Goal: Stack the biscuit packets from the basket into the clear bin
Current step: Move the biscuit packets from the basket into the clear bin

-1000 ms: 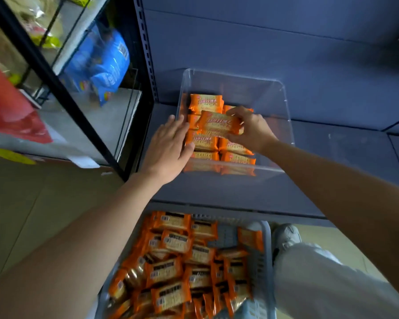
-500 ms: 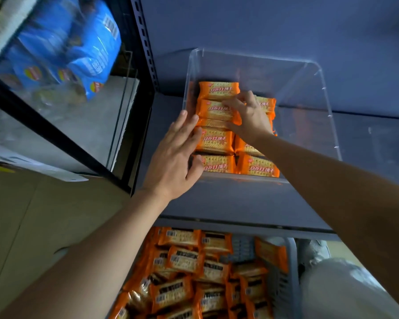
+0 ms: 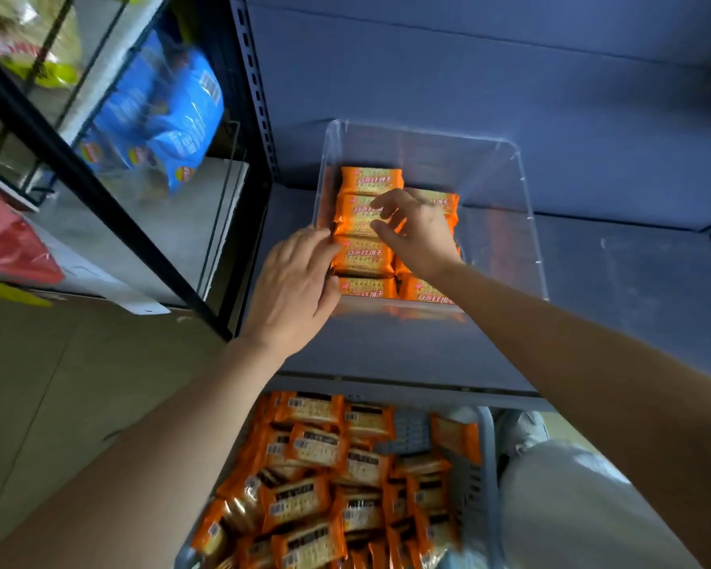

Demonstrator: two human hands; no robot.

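A clear bin [image 3: 528, 223] sits on a grey-blue shelf [image 3: 624, 289]. Orange biscuit packets [image 3: 364, 256] lie flat in it in two rows along its left side, printed faces up. The person's left hand [image 3: 292, 289] rests against the bin's near left corner. Its fingers [image 3: 319, 240] are straight and close together, their tips at the left wall, and they hold nothing. The right hand [image 3: 421, 236] reaches into the bin from the near side. Its thumb and forefinger are bent and apart over the right end of the second packet from the back. It is not clear whether they pinch that packet or only touch it. Below the shelf edge stands a grey basket [image 3: 487, 462], heaped with more orange packets [image 3: 300, 503] lying at mixed angles, most with barcode sides up. Blue snack bags [image 3: 161, 117] lie on a black rack [image 3: 99, 186] to the left.
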